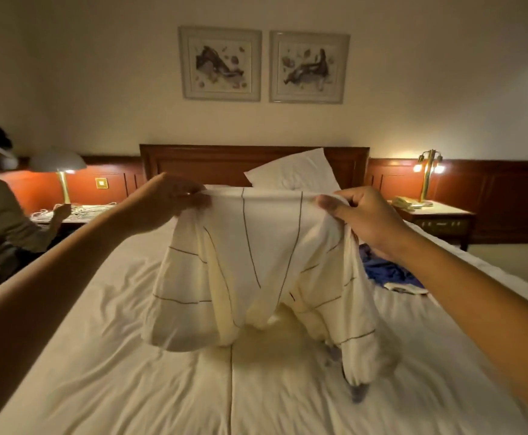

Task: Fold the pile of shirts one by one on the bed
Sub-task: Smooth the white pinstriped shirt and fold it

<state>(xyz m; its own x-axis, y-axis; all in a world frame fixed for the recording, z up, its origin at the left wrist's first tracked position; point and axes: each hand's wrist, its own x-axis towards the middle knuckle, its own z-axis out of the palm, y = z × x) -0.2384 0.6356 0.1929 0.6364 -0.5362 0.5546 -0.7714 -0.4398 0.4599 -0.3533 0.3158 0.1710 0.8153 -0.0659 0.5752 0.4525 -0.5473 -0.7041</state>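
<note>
Head view. A cream cloth shirt with thin dark lines (256, 262) is held up at frame centre over the white bed sheet (115, 356). The left hand (168, 202) pinches the top edge at its left end, and the right hand (360, 218) pinches the right end; fingers of both are curled into the cloth. The held edge runs left-right and taut, with the body hanging below the fingers. A crumpled blue garment (385, 271) lies centre right. The lower right tail is blurred. Whether hem or shoulders are uppermost: cannot tell.

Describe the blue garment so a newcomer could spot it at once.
On the right side of the bed, just beyond the right hand, lies a crumpled blue garment. Its deep blue sets it apart from the white lined shirt held up beside it.
</note>
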